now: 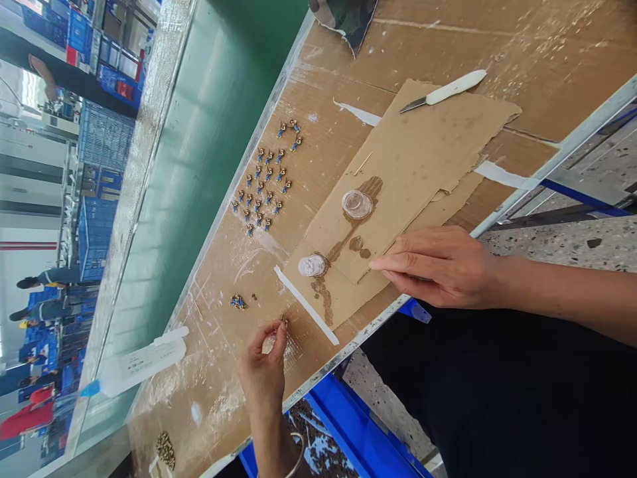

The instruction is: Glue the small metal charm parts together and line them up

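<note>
camouflage cloth point(343, 16), green conveyor belt point(199, 133), blue crates point(97, 232)

Speckled floor point(562, 245); pale wall point(24, 234), red stripes; blue crates point(97, 236) at back; green surface point(199, 133) beyond worktop point(497, 36).

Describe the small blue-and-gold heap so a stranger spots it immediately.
On the brown cardboard-covered worktable, find the bare left hand. The small blue-and-gold heap lies above and slightly left of it in the picture. Its pieces are bunched together, unlike the similar blue-and-gold pieces spread out farther up.
</note>
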